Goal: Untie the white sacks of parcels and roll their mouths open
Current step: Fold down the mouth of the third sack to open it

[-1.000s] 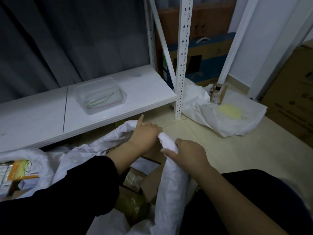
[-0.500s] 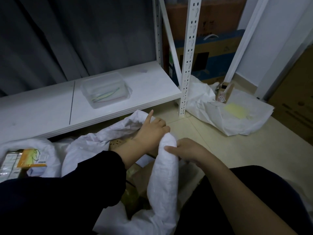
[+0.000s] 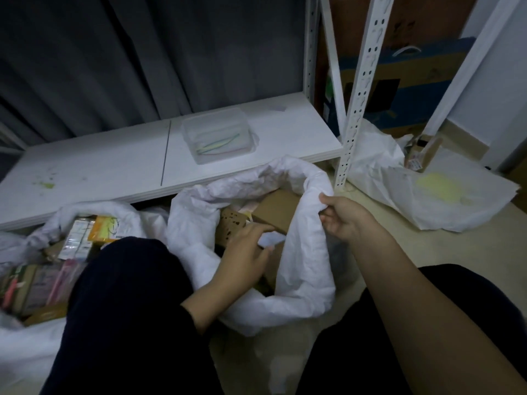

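Two hands, which half a second earlier were clasped together on the twisted neck of the white woven sack (image 3: 302,252), now work apart, and the neck has become a wide, rolled-down mouth. The sack stands on the pale tiled floor (image 3: 427,266) directly before the person's dark-trousered knees, just in front of the low white shelf board (image 3: 99,166). The right hand (image 3: 345,220) is at the right side of the rim; its fingers (image 3: 328,216) are curled, and with the thumb they pinch a fold of the rolled cloth. The left hand (image 3: 242,252) has moved inside the mouth and lies over the parcels, next to a brown cardboard box (image 3: 273,209). Its fingers are bent, their tips touching a small pale packet (image 3: 271,240); whether they grip it cannot be told. A second white sack (image 3: 85,212), already open, lies to the left and shows coloured packets. A third white sack (image 3: 427,195) lies flat on the floor to the right, beyond the perforated white steel upright (image 3: 356,95). A clear rectangular plastic container (image 3: 219,138) rests on the shelf board, well apart from both hands.
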